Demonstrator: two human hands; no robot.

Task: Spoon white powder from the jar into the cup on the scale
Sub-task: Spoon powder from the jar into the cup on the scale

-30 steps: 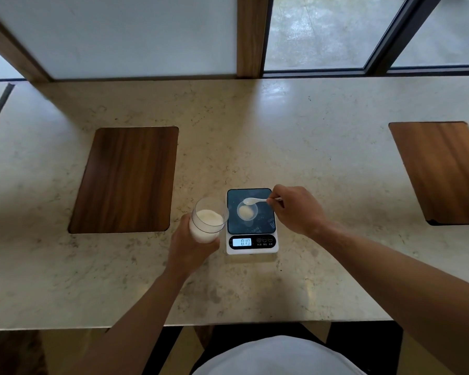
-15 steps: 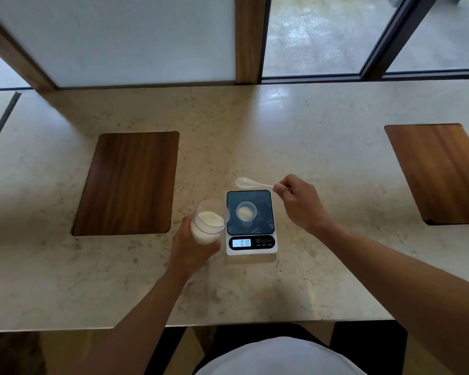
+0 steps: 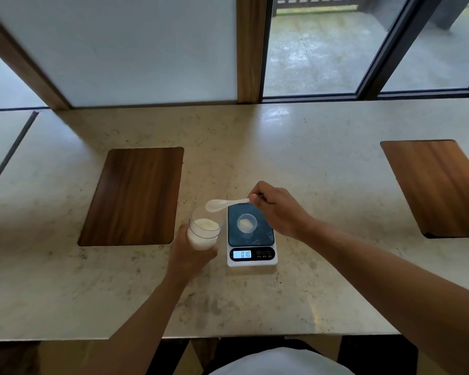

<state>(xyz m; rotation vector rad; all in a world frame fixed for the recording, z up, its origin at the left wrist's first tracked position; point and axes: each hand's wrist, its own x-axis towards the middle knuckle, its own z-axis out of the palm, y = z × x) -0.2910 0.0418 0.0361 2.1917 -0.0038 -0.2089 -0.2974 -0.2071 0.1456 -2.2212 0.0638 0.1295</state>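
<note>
Gripping the jar [image 3: 203, 230], your left hand [image 3: 190, 255] is wrapped round its lower half and holds it tilted, mouth toward the scale [image 3: 251, 235], just off that scale's left side. The jar holds white powder [image 3: 206, 224] to about two thirds of its height. Your right hand [image 3: 278, 211] is closed on the handle end of a white spoon [image 3: 224, 204], pinched between thumb and fingers; the bowl of the spoon sits above the far rim of the jar, level, and whether it carries any powder cannot be told. The scale stands near the middle of the tabletop [image 3: 309, 163], toward its near edge, display lit. The small clear cup [image 3: 246, 223] rests on the dark platform, upright, with a little white powder in its bottom. A dark wooden inset [image 3: 133, 196] lies toward the left edge, a second one [image 3: 436, 185] at the right edge.
</note>
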